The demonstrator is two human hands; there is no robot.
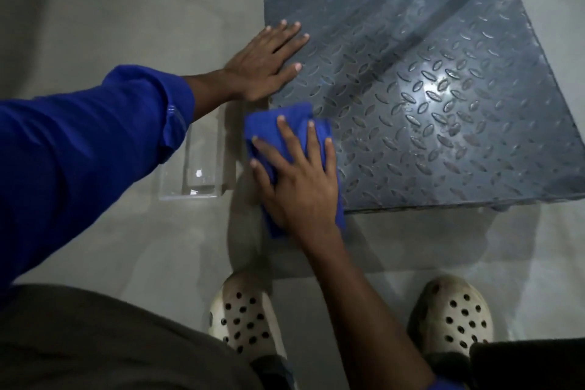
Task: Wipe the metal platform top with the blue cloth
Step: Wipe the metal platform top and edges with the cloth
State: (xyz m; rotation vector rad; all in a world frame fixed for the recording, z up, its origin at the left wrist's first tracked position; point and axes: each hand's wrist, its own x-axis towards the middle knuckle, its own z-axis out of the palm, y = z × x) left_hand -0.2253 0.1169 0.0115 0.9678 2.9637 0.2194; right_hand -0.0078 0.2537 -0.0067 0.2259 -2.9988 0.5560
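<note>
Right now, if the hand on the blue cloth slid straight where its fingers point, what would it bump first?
Probably the left hand, lying flat on the platform edge just ahead of the right hand.

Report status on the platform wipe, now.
Left hand flat on left edge of platform. Right hand pressing blue cloth at near-left corner, cloth overhanging edge. Clear container on floor alongside, off platform.

A clear, rectangular plastic box (196,161) stands on a smooth pale grey floor (95,25), with small bright glints on its near end. Nearer the viewer than the box and a little to its right is a white perforated clog (243,317), scuffed and dirty. A second matching clog (452,317) lies further right of the box, well apart from the first.
</note>
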